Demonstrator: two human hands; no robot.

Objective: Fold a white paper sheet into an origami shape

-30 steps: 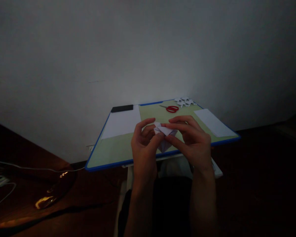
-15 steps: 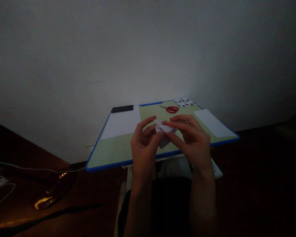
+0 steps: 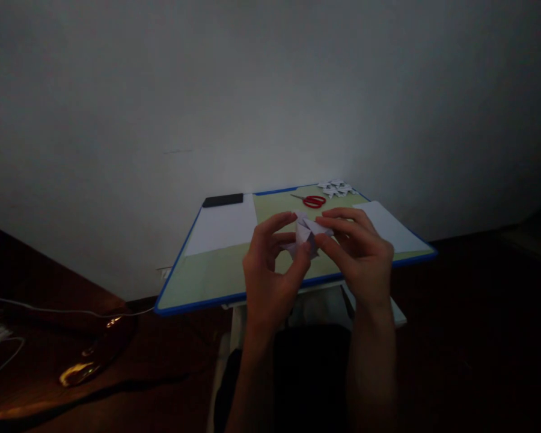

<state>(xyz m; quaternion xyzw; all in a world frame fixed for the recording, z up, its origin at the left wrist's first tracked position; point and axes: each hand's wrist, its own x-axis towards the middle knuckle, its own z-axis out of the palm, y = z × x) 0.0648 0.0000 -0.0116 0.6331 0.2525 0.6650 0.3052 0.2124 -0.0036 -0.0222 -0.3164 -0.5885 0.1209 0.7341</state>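
A small white folded-paper piece point(image 3: 305, 231) with pointed flaps is held up above the near part of the table. My left hand point(image 3: 274, 264) grips it from the left, thumb at its lower front and index finger at its upper edge. From the right, my right hand point(image 3: 358, 249) pinches one of its flaps between thumb and fingers. Parts of the paper are hidden behind the fingers. Beyond the hands lie red-handled scissors point(image 3: 314, 201) and a cluster of folded white paper pieces point(image 3: 337, 188).
The green table top point(image 3: 202, 279) has a blue rim. White paper sheets point(image 3: 223, 225) lie on its left with a dark flat object point(image 3: 223, 200) at their top edge. More white paper point(image 3: 390, 225) lies at the right. Behind stands a wall point(image 3: 270, 108); a white cable point(image 3: 72, 309) runs at lower left.
The folded paper has been turned between my hands, so different flaps now face me. Both hands have shifted slightly right, and my left thumb sits further right on the paper.
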